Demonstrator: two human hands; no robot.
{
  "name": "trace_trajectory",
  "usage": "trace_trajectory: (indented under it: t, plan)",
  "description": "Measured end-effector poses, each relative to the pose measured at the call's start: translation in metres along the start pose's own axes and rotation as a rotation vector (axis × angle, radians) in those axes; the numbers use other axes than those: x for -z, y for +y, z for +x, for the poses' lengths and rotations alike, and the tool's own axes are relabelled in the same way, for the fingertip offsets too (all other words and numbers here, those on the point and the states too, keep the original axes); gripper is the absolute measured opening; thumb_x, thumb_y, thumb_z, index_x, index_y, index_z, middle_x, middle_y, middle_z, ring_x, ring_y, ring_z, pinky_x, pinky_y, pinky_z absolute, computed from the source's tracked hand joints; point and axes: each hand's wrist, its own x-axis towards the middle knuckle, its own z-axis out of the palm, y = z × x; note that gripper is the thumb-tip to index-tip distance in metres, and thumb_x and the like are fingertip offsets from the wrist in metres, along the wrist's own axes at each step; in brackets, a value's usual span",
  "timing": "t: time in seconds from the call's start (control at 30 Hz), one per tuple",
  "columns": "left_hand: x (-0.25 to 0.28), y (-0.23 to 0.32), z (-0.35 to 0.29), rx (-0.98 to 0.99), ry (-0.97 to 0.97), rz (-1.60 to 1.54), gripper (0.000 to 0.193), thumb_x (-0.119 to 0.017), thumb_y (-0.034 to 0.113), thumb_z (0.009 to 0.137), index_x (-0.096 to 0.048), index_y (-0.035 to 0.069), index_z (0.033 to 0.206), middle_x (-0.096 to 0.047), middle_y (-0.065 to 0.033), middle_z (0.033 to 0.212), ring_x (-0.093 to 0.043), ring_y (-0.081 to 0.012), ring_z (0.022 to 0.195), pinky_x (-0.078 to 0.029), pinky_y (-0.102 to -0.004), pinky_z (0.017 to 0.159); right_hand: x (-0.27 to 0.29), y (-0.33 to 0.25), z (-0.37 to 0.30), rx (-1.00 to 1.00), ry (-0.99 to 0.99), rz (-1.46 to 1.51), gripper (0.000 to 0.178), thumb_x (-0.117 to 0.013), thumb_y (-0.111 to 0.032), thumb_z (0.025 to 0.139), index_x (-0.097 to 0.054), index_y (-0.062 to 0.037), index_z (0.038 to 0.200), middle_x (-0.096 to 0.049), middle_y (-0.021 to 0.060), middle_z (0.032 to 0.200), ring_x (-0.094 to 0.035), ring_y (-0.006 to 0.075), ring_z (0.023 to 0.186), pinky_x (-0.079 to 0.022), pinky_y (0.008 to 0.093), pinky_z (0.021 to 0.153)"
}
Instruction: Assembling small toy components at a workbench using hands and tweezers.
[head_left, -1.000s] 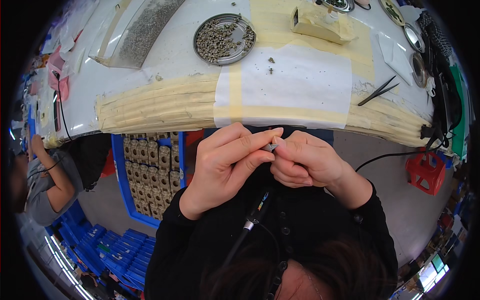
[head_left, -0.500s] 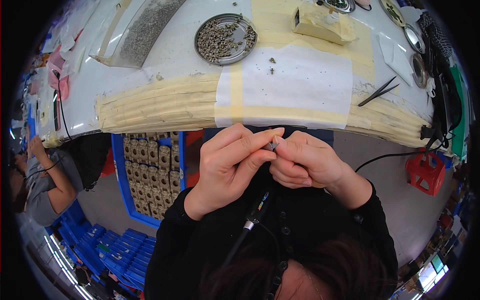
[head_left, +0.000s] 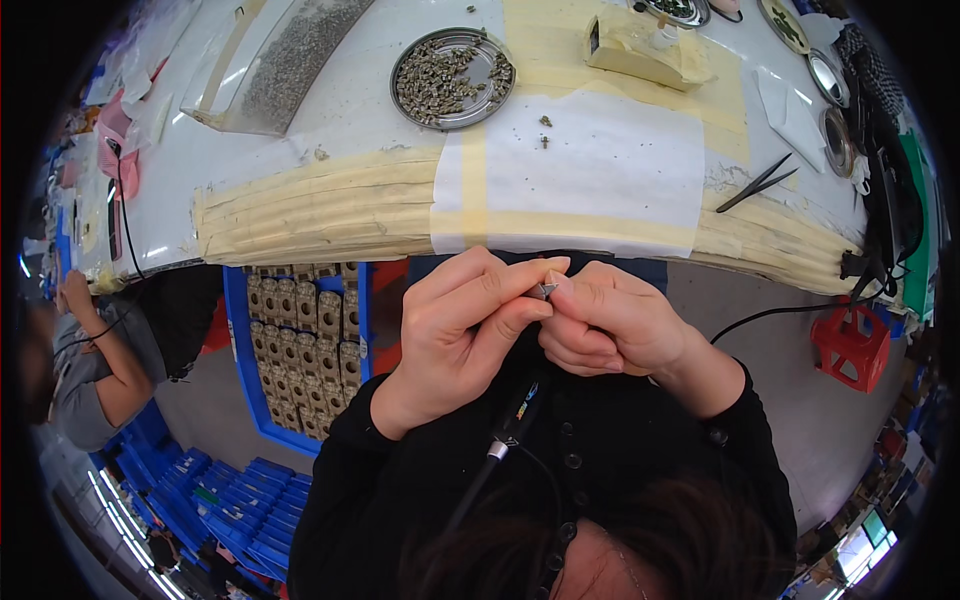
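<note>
Just off the table's front edge, my two hands meet over my lap. Between their fingertips is a tiny grey metal part, mostly covered by the fingers. My left hand pinches it from the left with thumb and forefinger. From the other side, the thumb of my right hand presses against the curled fingers at the same part. Beyond the hands lies a white paper sheet taped to the table, with two small metal pieces and some specks on it.
A round metal dish of small metal parts stands behind the paper, beside a clear bag of grey bits. Tweezers lie at right. Below are a blue crate and a red stool. A co-worker's arm shows at far left.
Hardly anything differs. My hands keep the same pinch, and the small part has barely shifted. The co-worker at the far left has moved slightly.
</note>
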Motion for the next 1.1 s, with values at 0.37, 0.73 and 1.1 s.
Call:
trace_trajectory:
  t: [0.37,0.73,1.1]
  plan:
    - [0.0041,0.0032,0.0007,0.026,-0.018,0.044,0.029,-0.067,0.007,0.078,-0.066,0.002,0.107,-0.051,-0.0047,0.065,-0.049,-0.0126,0.057,-0.039,-0.0244,0.051,0.0004,-0.0001,0.0002,0.003,0.017,-0.022,0.056,-0.032,-0.035,0.1,-0.036,-0.0102,0.05,-0.035,-0.0009,0.045,-0.029,0.0067,0.036,-0.025,0.0205,0.037]
    - [0.0046,0.003,0.0018,0.005,-0.015,0.133,0.03,-0.069,0.008,0.077,-0.066,0.004,0.107,-0.05,-0.004,0.064,-0.048,-0.0134,0.056,-0.038,-0.0253,0.05,0.0048,0.0011,-0.0001,0.001,0.043,-0.076,0.056,-0.032,-0.036,0.099,-0.036,-0.0104,0.05,-0.035,-0.0011,0.044,-0.031,0.0067,0.036,-0.026,0.0207,0.037]
    - [0.0011,0.0007,0.0005,0.016,0.0,0.045,0.026,-0.067,0.007,0.079,-0.066,0.003,0.105,-0.051,-0.0047,0.065,-0.049,-0.0132,0.057,-0.039,-0.0249,0.051,0.0035,0.0035,0.0004,0.033,0.018,-0.073,0.056,-0.031,-0.036,0.1,-0.036,-0.0099,0.05,-0.034,-0.0008,0.044,-0.03,0.007,0.037,-0.027,0.0204,0.038]
